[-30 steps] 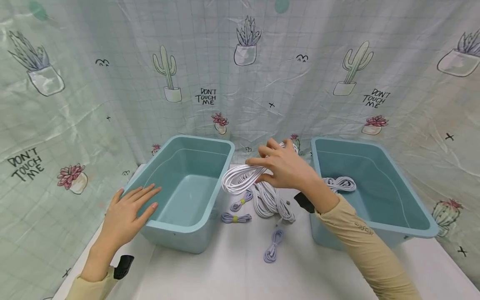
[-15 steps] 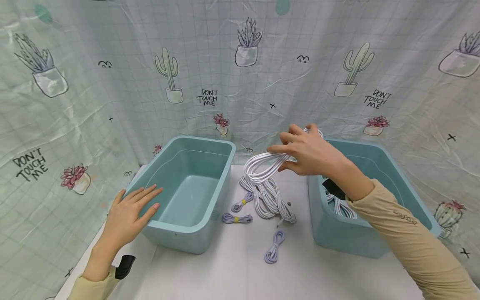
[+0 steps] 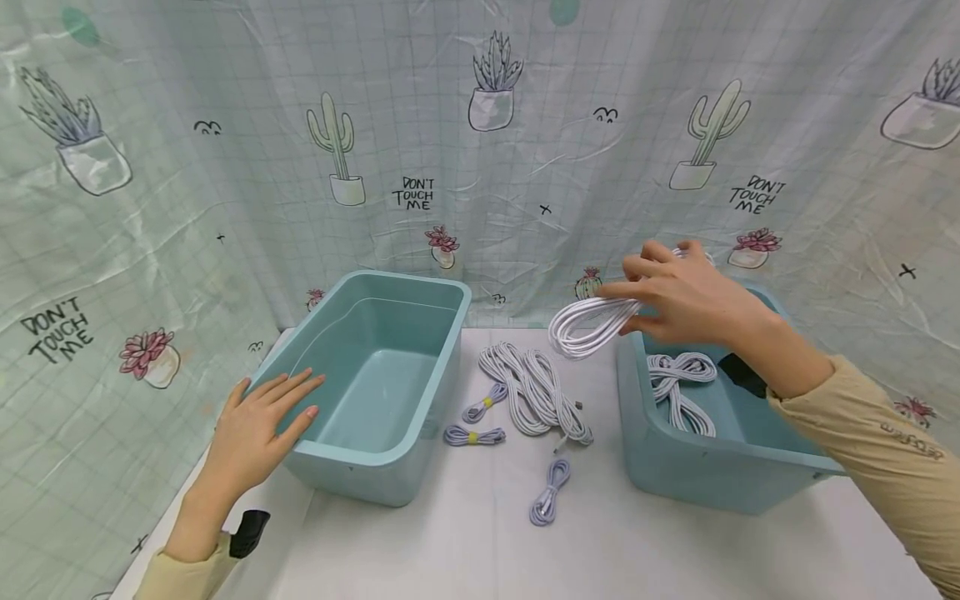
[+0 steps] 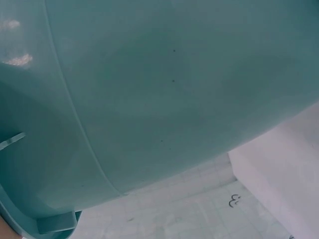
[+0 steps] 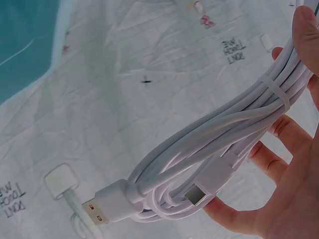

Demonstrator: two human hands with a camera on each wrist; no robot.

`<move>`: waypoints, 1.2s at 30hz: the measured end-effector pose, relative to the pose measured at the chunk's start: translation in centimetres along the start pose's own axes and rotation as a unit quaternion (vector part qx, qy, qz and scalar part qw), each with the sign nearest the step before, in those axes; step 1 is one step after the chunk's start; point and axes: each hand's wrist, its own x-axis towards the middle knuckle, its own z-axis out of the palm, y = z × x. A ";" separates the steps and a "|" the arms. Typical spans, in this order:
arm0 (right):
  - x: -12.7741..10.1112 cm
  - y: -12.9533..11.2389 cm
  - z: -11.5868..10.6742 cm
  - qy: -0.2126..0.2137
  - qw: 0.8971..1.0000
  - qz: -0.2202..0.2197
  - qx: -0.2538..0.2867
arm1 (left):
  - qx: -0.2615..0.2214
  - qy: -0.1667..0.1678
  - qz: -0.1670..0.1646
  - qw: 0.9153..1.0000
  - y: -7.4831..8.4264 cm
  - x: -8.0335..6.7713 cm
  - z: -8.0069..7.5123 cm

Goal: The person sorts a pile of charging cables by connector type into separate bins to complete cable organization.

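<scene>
Lying nearest on the white table [image 3: 465,550], at about 6 o'clock from the table's middle, is a small lilac cable bundle [image 3: 548,492]. At 9 o'clock from it the left hand [image 3: 251,433] rests flat, fingers straight and relaxed, on the near rim of the left teal bin [image 3: 375,379], gripping nothing; the left wrist view shows only that bin's teal wall [image 4: 149,89] up close. Just beyond the near bundle, two more lilac bundles with yellow ties [image 3: 472,435] lie beside the left bin, and at 12 o'clock from them a large loose heap of white cables [image 3: 534,390] sprawls between the two bins. The right teal bin [image 3: 675,475] stands at 3 o'clock, with white cable coils [image 3: 678,379] lying inside it. Farther back, the right hand [image 3: 686,296] holds a coiled white cable [image 3: 588,325] in the air above the far left edge of the right bin, fingers curled round one end of the coil. The right wrist view shows this coil [image 5: 209,159] bound with a tie, a USB plug [image 5: 107,204] sticking out at its lower end, fingertips [image 5: 234,216] cradling the loops. Behind everything hangs a cactus-print curtain [image 3: 480,142].
</scene>
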 end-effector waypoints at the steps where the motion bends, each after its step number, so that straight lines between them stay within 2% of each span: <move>1: -0.3 0.3 0.0 0.002 1.000 0.000 -0.003 | 0.000 0.000 0.000 1.000 0.0 0.0 0.0; 8: -2.6 2.5 0.8 0.025 0.999 -0.022 -0.042 | 0.004 -0.003 0.000 1.000 0.0 -0.1 -0.1; 16: -5.4 4.4 1.5 0.003 0.998 -0.004 -0.058 | 0.003 0.002 0.004 1.000 -0.1 0.0 0.0; 25: -7.9 7.0 2.6 -0.006 0.998 -0.009 -0.066 | 0.001 0.003 0.004 1.000 0.0 0.1 0.0; 36: -9.3 9.5 4.4 -0.006 0.994 -0.064 -0.083 | 0.002 -0.001 0.002 1.000 0.1 0.1 0.0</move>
